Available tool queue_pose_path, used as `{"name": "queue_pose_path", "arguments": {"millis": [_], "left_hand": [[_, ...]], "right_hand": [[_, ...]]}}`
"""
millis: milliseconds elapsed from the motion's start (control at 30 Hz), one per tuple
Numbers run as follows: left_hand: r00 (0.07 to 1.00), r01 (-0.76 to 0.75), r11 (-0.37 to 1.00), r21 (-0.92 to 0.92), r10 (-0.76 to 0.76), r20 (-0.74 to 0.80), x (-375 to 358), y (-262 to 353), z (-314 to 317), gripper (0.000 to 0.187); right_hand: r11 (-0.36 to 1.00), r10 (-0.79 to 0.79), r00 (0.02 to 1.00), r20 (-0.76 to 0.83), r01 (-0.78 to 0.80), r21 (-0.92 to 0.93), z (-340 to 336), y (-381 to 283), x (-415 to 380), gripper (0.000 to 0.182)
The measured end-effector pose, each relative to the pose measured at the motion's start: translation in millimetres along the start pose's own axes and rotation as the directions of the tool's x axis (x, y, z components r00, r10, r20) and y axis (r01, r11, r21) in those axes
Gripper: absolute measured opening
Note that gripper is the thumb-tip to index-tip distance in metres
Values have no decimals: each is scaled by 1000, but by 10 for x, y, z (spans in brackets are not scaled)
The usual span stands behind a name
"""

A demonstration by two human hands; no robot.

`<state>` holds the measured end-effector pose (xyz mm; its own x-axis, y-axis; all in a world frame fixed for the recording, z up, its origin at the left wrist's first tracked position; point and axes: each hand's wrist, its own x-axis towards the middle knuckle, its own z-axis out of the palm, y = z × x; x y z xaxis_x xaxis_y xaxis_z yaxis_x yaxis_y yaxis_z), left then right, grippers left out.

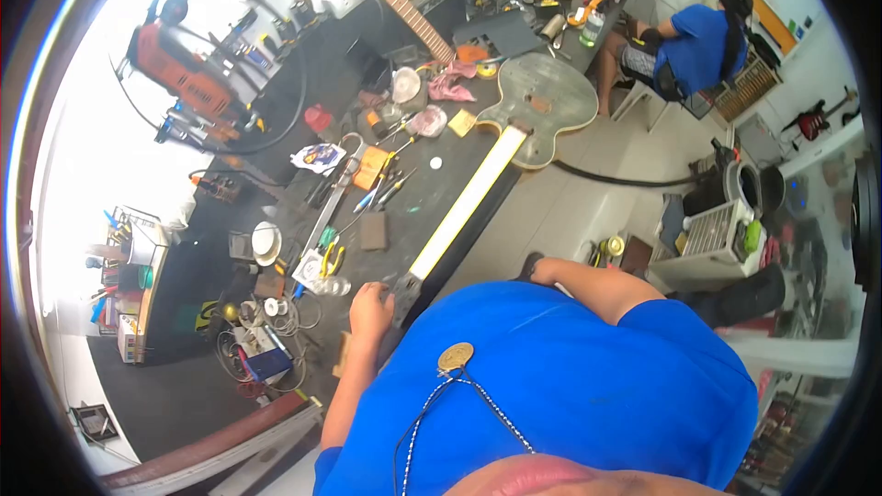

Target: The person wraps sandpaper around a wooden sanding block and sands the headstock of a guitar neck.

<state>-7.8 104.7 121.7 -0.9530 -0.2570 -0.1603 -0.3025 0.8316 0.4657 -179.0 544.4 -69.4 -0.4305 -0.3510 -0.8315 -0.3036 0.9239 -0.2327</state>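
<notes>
We have the workbench (413, 230) ahead of the left hand (370, 310). Unfinished electric guitar (565, 110) lies on it, body well forward-right of that hand, headstock (402, 294) right beside its curled fingers; we can't tell if they grip. Right hand: we can't make out its state. Yellow-handled pliers (333, 260) sit forward-left of the left hand.

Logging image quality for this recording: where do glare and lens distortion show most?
In the head view, glare whitens the left side behind the orange tool; in the head view, the wide lens bows the outer scene inside black corners; in the head view, the strip along the guitar neck looks bright, with little detail.
</notes>
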Motion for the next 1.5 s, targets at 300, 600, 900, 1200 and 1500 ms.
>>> {"name": "queue_pose_path", "arguments": {"millis": [300, 600, 900, 1200, 1500], "left_hand": [[976, -213, 946, -244, 217, -11, 1171, 2278, 1011, 17], [981, -176, 980, -98, 183, 65, 2142, 2536, 899, 35], [956, -225, 960, -165, 250, 154, 3172, 2653, 993, 29], [939, -269, 934, -234, 309, 152, 4124, 2834, 893, 30], [976, -87, 948, -307, 143, 166, 3989, 3317, 1158, 26]], "right_hand": [[957, -11, 946, -324, 104, 272, -1325, 1987, 207, 49], [776, 425, 900, -93, -310, 550, -1409, 3811, -336, 37], [921, 327, 920, -217, -258, 291, -532, 3814, -127, 34], [784, 371, 923, -101, -253, 567, -1945, 3503, -549, 31], [274, 358, 849, -388, 302, 913, -3817, 3452, 252, 21]]}}
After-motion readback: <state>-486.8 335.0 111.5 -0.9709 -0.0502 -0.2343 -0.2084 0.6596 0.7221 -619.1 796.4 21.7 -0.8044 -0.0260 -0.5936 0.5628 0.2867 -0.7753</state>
